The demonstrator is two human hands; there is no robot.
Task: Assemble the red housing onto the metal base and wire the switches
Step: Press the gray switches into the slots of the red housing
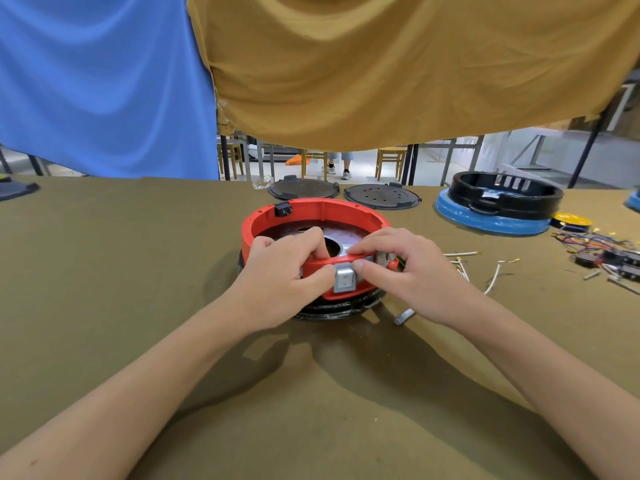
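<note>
From the head view, both hands meet at the near wall of the red housing [313, 216], which sits on a dark base [332, 311] on the olive-covered bench [121, 271]; the left hand [280, 271] curls over the rim, its fingers reaching inside the ring and its thumb pressing the outer wall just left of a grey rocker switch [344, 279]; the right hand [405, 268] mirrors it, its forefinger lying along the rim top and its thumb pressing beside the switch from the right; so both grips are clenched on the housing, with the switch set in the wall between the two thumbs. Inside the ring, beyond the grips, a shiny metal plate [349, 239] with a dark opening shows; a small black clip [283, 209] sits on the far rim. Just right of the right grip, white wires [493, 277] with brass terminals lie on the bench; farther right lies a tangle of coloured wires and black switches [602, 251]. Beyond the housing lie two dark round plates [381, 196]; to the far right a black housing [505, 194] rests on a blue-wrapped one [491, 221]. Blue [104, 81] and mustard [381, 64] cloths hang above the far edge of the bench.
</note>
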